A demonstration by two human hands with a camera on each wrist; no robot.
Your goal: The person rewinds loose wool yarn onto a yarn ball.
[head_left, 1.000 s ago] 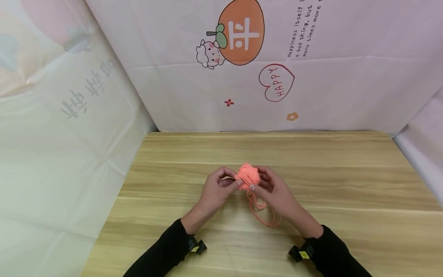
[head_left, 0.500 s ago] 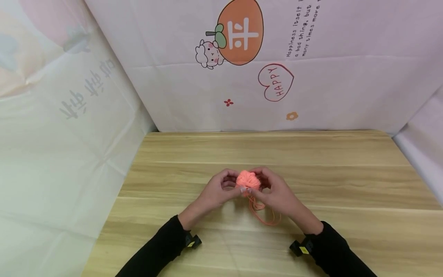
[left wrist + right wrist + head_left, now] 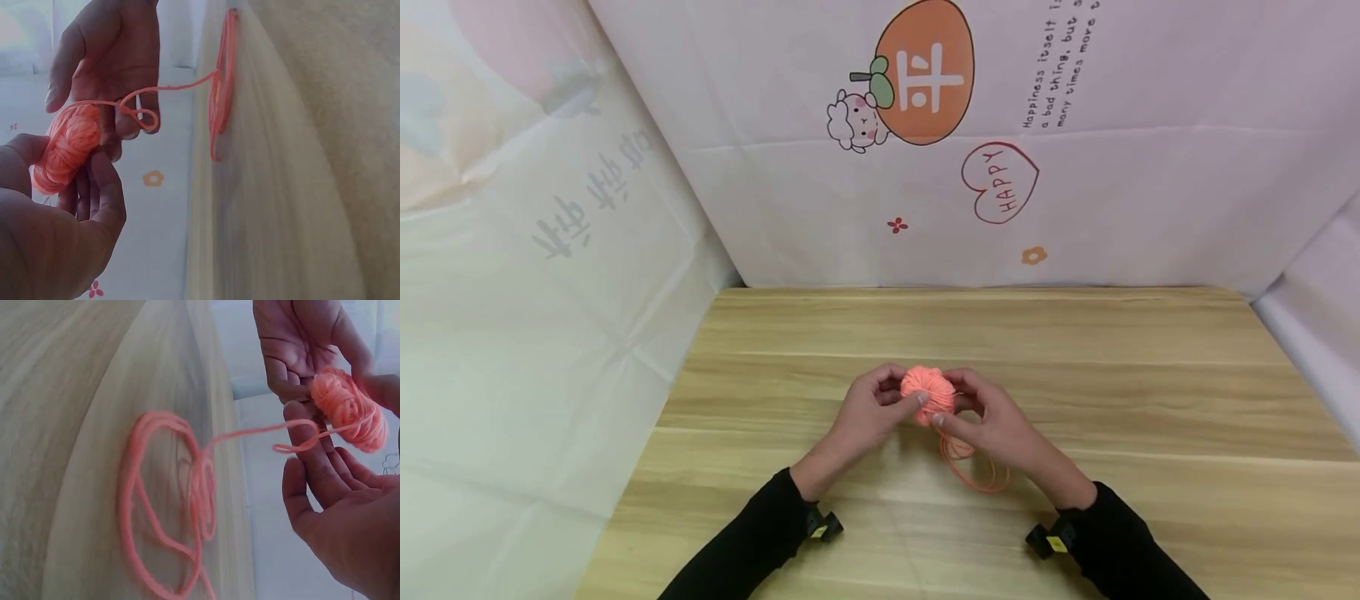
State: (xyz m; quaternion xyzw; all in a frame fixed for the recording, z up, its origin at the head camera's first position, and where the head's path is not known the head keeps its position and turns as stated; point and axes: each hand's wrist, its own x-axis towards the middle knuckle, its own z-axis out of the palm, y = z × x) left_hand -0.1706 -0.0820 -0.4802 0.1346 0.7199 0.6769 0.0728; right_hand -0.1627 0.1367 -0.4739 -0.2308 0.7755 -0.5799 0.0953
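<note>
My left hand (image 3: 870, 410) grips a small coral-pink ball of yarn (image 3: 927, 392), thumb on the near side and fingers behind it. In the left wrist view the yarn ball (image 3: 70, 147) sits between thumb and fingertips. At the ball's right side is my right hand (image 3: 1000, 425), its thumb tip at the lower edge and its fingers loosely extended. A loose yarn strand (image 3: 256, 432) runs from the ball past the right fingers, with a small loop in it, down to the table. There, a tangle of loose yarn (image 3: 131, 506) lies in loops beneath the hands.
The wood-grain table (image 3: 775, 333) extends around the hands. Behind it hangs a white printed cloth (image 3: 760, 208), with another pale cloth (image 3: 647, 350) along the left side. Dark wrist cameras (image 3: 826, 527) are strapped to both black sleeves.
The yarn ball has been turned between the hands, showing a rounder side, and now sits slightly farther left. My left thumb has shifted over its front. The loose loops stay on the table.
</note>
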